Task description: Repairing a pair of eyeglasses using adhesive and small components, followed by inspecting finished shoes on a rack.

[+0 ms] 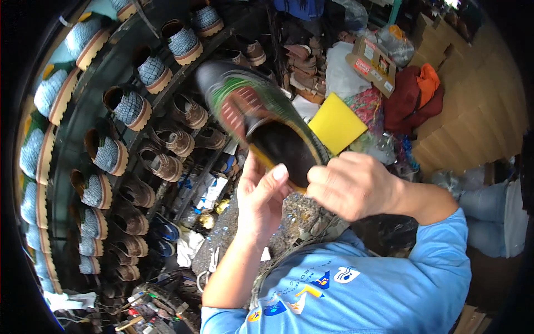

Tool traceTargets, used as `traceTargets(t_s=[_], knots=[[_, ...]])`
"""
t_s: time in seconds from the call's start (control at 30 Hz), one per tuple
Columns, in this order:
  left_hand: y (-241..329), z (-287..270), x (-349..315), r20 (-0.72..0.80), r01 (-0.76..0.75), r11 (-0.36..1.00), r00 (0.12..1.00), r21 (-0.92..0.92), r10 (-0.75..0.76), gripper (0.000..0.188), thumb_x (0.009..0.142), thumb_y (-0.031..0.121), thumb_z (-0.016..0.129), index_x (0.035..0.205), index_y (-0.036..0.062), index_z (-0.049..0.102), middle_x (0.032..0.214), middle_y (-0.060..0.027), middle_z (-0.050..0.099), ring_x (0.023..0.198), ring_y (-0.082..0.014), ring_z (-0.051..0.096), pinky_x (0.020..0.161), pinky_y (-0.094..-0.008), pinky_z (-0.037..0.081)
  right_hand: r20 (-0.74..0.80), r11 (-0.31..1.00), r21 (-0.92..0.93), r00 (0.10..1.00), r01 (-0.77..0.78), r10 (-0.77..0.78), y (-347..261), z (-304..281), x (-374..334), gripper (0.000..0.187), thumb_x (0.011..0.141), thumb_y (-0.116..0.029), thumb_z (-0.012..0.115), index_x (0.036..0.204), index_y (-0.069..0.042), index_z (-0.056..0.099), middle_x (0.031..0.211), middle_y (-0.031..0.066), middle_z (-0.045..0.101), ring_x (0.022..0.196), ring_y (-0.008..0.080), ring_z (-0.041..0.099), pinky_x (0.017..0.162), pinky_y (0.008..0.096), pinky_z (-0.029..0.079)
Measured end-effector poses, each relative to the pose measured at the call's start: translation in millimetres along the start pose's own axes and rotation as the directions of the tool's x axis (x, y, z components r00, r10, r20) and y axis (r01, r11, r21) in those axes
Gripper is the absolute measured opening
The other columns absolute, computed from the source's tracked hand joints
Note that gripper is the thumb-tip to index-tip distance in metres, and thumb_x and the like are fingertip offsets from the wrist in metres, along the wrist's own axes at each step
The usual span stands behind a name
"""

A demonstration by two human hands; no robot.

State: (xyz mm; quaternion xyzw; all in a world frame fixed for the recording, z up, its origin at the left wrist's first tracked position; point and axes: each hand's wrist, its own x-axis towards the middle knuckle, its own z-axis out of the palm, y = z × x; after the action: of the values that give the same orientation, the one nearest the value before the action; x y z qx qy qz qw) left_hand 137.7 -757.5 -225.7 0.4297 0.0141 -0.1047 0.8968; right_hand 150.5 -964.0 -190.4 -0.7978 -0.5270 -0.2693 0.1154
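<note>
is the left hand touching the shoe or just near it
Touching: the head view shows the left hand gripping the shoe, its thumb overlapping the edge of the opening.

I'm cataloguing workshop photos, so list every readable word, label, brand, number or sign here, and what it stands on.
I don't transcribe printed wording, but here is where it stands.
Light-blue short-sleeved shirt: coloured logos with lettering.
Brown cardboard box: red label with pale print, tiny.
White-and-blue flat packaging: marks too small to read.
Green, brown and black shoe: blurred, no readable text.
</note>
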Motion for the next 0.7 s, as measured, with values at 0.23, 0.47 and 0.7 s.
traceTargets(t_s=[0.23,0.47,0.7], knots=[[-37.3,-91.3,-32.9,0.057,0.072,0.946,0.997,-0.316,-0.057,0.085,0.067,0.037,0.072,0.137,-0.0064,0.051,0.125,-0.0235,0.065,0.108,-0.0367,0.067,0.098,-0.0499,0.056,-0.209,0.965,0.126,0.958,0.228,-0.199,-44.7,-1.3,27.8,0.022,0.081,-0.023,0.068,0.1,-0.014,0.071,0.11,-0.0026,0.066,0.062,0.0059,0.046,0.051,0.0218,0.034],[-28.9,-80.7,-32.1,0.199,0.071,0.917,0.98,-0.393,0.009,0.092,0.062,0.019,0.075,0.145,-0.0036,0.044,0.133,-0.0239,0.061,0.119,-0.0382,0.063,0.108,-0.0523,0.05,-0.346,0.937,0.189,0.913,0.295,-0.217,-41.5,0.3,23.5,0.012,0.075,-0.019,0.069,0.081,-0.009,0.066,0.102,0.0007,0.065,0.062,0.0079,0.048,0.05,0.0227,0.037],[-28.7,-100.8,-34.1,0.186,0.107,0.929,0.982,-0.354,-0.042,0.1,0.054,0.016,0.076,0.146,-0.0021,0.043,0.133,-0.0215,0.061,0.121,-0.0372,0.062,0.109,-0.05,0.049,-0.324,0.968,0.181,0.94,0.174,-0.109,-27.9,0.0,6.5,0.02,0.066,-0.013,0.072,0.084,-0.006,0.069,0.102,0.0079,0.068,0.077,0.0181,0.061,0.055,0.0268,0.048]])
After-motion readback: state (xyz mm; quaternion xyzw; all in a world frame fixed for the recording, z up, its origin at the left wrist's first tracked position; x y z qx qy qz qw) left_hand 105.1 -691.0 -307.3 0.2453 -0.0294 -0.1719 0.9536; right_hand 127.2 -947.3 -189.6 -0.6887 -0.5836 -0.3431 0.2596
